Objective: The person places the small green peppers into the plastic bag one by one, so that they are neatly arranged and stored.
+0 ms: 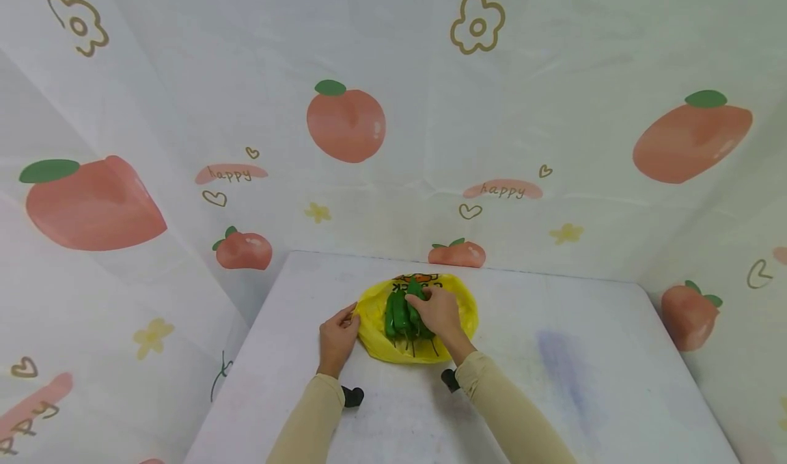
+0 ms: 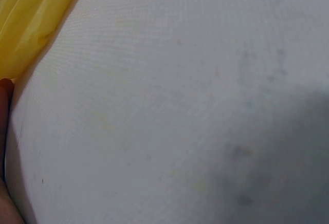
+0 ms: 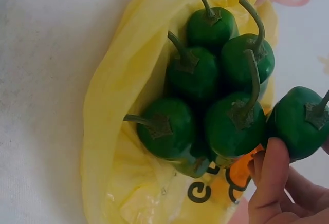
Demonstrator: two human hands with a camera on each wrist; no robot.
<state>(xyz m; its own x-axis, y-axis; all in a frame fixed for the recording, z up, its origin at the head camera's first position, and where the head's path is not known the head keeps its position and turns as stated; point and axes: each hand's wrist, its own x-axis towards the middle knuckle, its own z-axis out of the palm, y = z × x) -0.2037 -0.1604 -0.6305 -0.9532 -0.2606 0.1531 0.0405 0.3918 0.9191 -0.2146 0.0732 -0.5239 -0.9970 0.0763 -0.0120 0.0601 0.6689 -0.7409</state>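
Note:
A yellow plastic bag [image 1: 458,314] lies open on the white table [image 1: 584,355], with several green peppers [image 1: 396,314] inside it. My left hand [image 1: 347,320] holds the bag's left edge, and in the left wrist view a fingertip [image 2: 5,88] meets the yellow bag [image 2: 31,18]. My right hand [image 1: 424,303] rests over the peppers and grips one. In the right wrist view the fingers [image 3: 270,178] curl round a green pepper [image 3: 295,124] at the bag's [image 3: 103,147] right side. Beside it the other peppers [image 3: 195,75] are packed together with stems pointing out.
The table is draped in white cloth, with faint bluish smudges [image 1: 559,361] right of the bag. Cloth walls printed with peaches [image 1: 346,124] close in the back and both sides. Bare tabletop [image 2: 205,106] stretches left of the bag.

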